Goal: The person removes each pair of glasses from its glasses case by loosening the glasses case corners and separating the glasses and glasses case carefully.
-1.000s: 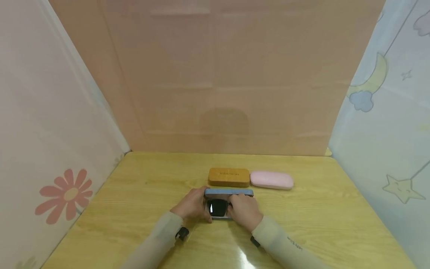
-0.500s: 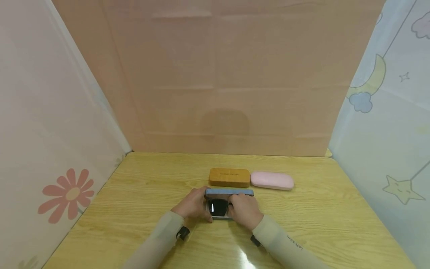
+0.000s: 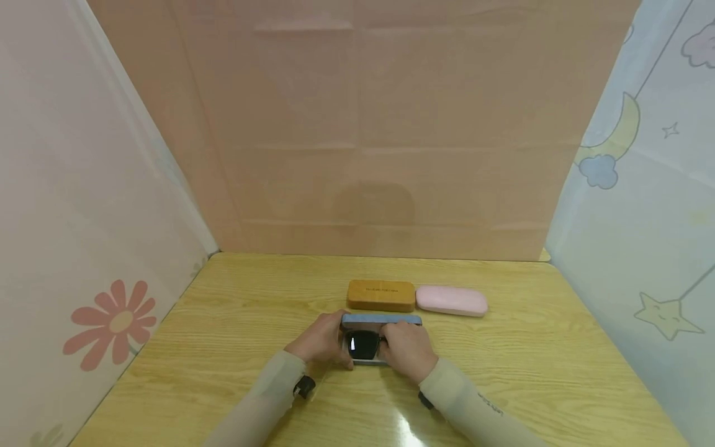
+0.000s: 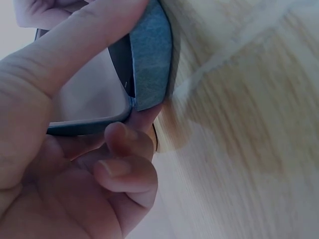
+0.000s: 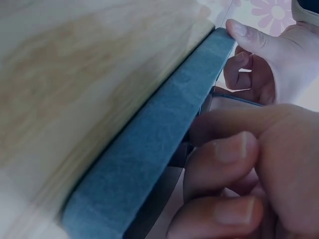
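A blue glasses case stands open at the middle of the table, its lid raised at the back. Dark sunglasses show inside it, one lens facing up. My left hand grips the case by its left end; in the left wrist view the thumb lies along the blue front wall. With curled fingers my right hand pinches the sunglasses on their right side, hiding that half. The right wrist view has these bent fingers inside the case, just behind its front wall.
Behind the case lie a closed orange-brown glasses case and, against its right end, a closed pink one. The wooden table meets a tan backdrop and patterned cloth walls at both sides.
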`<state>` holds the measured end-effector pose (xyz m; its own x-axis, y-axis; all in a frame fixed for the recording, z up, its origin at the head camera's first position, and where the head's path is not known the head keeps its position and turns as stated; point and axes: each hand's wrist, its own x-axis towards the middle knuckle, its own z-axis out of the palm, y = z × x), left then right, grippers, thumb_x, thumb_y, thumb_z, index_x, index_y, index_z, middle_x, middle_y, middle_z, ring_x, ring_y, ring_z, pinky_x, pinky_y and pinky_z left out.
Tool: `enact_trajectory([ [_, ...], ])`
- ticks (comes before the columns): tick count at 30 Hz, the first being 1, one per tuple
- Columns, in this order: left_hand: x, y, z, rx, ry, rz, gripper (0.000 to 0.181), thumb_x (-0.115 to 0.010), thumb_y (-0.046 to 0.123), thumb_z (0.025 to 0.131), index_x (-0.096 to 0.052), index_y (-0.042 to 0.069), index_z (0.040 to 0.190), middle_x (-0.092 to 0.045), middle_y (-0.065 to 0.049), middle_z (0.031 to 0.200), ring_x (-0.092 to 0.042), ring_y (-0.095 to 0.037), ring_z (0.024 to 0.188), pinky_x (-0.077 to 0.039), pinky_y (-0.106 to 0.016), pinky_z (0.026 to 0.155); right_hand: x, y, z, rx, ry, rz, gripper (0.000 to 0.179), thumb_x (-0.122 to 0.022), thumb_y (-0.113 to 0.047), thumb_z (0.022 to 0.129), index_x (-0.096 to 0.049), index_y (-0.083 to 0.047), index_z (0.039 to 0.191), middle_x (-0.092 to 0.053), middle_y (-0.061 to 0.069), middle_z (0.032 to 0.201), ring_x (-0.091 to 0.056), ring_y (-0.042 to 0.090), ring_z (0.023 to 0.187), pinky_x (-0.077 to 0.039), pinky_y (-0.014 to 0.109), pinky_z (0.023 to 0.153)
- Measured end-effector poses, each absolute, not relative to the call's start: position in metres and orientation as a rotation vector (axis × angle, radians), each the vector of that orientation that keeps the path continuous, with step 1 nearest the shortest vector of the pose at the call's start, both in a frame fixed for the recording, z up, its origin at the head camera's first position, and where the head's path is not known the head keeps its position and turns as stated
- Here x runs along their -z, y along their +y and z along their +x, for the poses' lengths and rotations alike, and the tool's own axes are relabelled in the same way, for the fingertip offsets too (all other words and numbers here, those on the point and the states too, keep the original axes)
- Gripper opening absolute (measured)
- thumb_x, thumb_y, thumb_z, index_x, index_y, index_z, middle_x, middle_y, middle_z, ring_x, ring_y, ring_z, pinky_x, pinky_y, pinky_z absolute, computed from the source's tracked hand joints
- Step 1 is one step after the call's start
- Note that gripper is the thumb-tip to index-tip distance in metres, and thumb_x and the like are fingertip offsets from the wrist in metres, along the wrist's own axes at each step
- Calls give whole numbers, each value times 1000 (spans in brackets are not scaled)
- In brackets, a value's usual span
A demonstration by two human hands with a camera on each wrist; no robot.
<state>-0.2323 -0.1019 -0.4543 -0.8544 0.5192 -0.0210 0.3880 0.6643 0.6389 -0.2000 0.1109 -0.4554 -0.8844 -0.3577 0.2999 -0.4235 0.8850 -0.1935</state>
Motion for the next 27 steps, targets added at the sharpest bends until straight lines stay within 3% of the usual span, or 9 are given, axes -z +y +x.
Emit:
enact_trajectory([
  [7, 453, -100, -231, -977, 2652, 704, 81, -99, 16, 58, -57, 8, 127, -68, -3, 116, -61, -18, 104, -50, -40, 94, 460, 108, -202, -307, -2769, 555, 28, -71, -7, 74, -54, -17, 55, -52, -3, 52, -45, 10, 47, -36, 34, 38],
  [19, 457, -100, -237, -980, 2653, 749, 78, -99, 15, 58, -58, 10, 124, -67, -1, 113, -60, -16, 100, -50, -38, 91, 453, 111, -205, -229, -2749, 604, 23, -73, -9, 75, -59, -18, 60, -52, -4, 54, -42, 10, 47, -37, 33, 39],
  [27, 458, -102, -236, -988, 2628, 737, 79, -99, 15, 59, -56, 11, 125, -65, 0, 118, -59, -19, 108, -48, -42, 96, 446, 114, -201, -261, -2774, 626, 28, -71, -7, 77, -57, -19, 56, -42, -8, 50, -33, 7, 47, -30, 27, 37],
])
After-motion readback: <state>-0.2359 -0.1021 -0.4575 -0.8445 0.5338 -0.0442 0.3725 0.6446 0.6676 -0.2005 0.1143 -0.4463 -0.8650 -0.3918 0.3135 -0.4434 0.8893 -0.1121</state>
